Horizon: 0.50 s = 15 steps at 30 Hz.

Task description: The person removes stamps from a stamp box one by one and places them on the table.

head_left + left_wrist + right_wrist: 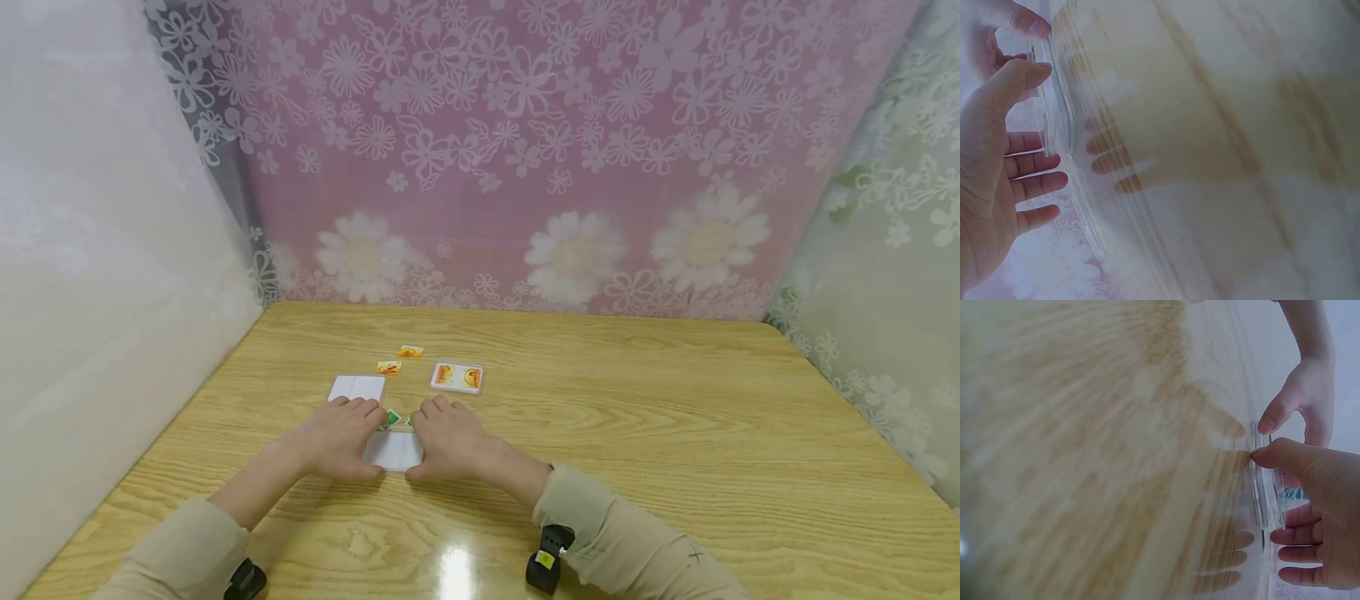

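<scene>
Both hands hold a flat, clear-edged white case (393,451) low on the table. At its left end is my left hand (337,437), thumb on the near edge and fingers on the far side. My right hand (453,437) grips the opposite end in the same way. The left wrist view shows the clear case (1060,106) edge-on, as thin layers slightly apart, with both thumbs close together on it. Just beyond the case, a small green picture piece (391,418) lies by the left fingers. Another green piece (409,422) is mostly hidden behind the right hand.
Behind the left hand lies a second white case (356,388). A clear case with two orange pictures (457,377) is farther right. Two small orange picture pieces (388,367) (410,352) lie beyond. Patterned curtains (525,167) surround the wooden table (637,417).
</scene>
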Each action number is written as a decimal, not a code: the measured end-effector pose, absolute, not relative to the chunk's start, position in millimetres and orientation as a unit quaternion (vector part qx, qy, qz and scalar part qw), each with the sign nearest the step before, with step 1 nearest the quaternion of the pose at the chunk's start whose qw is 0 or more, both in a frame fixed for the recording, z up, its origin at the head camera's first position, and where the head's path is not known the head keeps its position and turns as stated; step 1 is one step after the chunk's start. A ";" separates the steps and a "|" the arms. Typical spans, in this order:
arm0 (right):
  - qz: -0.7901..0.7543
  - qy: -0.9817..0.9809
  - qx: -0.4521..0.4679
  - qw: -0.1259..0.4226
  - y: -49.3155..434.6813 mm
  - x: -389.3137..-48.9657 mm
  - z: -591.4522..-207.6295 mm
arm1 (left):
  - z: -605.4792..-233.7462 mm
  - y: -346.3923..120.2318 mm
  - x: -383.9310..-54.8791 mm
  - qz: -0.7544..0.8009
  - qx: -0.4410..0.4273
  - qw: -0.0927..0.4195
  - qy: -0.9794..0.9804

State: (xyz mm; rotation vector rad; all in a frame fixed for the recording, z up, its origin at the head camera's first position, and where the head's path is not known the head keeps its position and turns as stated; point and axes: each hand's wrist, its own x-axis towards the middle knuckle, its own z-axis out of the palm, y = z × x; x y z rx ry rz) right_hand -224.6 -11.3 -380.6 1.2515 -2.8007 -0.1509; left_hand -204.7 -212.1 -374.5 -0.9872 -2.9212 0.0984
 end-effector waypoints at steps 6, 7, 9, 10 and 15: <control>-0.047 -0.912 0.407 0.032 -11.4 -224.8 -380.4 | -375.6 -212.1 -204.8 0.032 -0.317 0.025 -0.947; -0.046 -0.912 0.407 0.032 -11.4 -224.8 -380.4 | -375.7 -212.0 -204.8 0.033 -0.317 0.024 -0.948; -0.044 -0.912 0.407 0.031 -11.2 -225.0 -380.5 | -375.7 -211.7 -204.8 0.033 -0.316 0.023 -0.948; -0.043 -0.912 0.407 0.030 -11.1 -225.1 -380.5 | -375.5 -211.5 -204.8 0.033 -0.316 0.023 -0.948; -0.041 -0.912 0.406 0.029 -10.7 -225.3 -380.3 | -374.8 -211.1 -205.1 0.032 -0.318 0.023 -0.947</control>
